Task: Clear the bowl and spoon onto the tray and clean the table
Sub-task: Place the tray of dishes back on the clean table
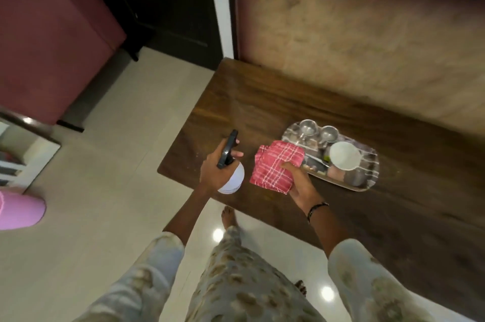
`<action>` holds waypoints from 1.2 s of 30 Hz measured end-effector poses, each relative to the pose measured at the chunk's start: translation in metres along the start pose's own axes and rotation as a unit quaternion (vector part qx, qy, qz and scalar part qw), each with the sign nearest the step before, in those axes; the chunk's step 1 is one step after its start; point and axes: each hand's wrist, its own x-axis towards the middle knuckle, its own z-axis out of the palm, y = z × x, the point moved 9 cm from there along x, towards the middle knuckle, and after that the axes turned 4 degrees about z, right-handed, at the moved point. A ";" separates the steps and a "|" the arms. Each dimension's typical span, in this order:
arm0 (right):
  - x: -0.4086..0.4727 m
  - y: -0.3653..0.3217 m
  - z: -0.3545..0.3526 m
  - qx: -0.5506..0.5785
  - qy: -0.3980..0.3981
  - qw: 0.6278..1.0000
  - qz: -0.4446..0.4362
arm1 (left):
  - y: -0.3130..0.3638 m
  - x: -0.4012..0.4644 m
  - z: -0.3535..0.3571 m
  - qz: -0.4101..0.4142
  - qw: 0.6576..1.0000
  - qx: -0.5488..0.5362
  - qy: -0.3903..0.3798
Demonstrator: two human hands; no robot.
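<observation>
The desk (262,101) is dark brown wood grain. The cloth (275,164) in my right grip (301,182) is red with a white check pattern. The spray bottle (232,177) in my left grip (217,164) has a white body and a black head. The tray (367,182) is silver metal; on it sit a white bowl (344,156) and two silver cups (317,134). My sleeves (147,269) are pale with tan blotches. The floor (105,190) is cream tile.

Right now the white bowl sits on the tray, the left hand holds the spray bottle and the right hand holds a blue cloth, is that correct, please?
Not quite: the cloth in the right hand is red checked, not blue, as the head view shows. The rest stands: the white bowl sits on the tray, and the left hand holds the spray bottle.
</observation>
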 end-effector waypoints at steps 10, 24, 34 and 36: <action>-0.148 -0.052 -0.216 0.037 0.068 0.992 -0.098 | 0.136 -0.097 0.179 0.044 0.999 0.004 -0.024; -0.226 -0.053 -0.426 0.082 0.146 0.978 -0.128 | 0.250 -0.143 0.378 0.102 0.983 0.003 -0.152; -0.225 -0.098 -0.570 0.092 0.185 0.975 -0.083 | 0.293 -0.133 0.508 0.065 0.985 0.005 -0.162; -0.230 -0.111 -0.595 0.096 0.203 0.971 -0.086 | 0.304 -0.133 0.531 0.065 0.984 0.015 -0.163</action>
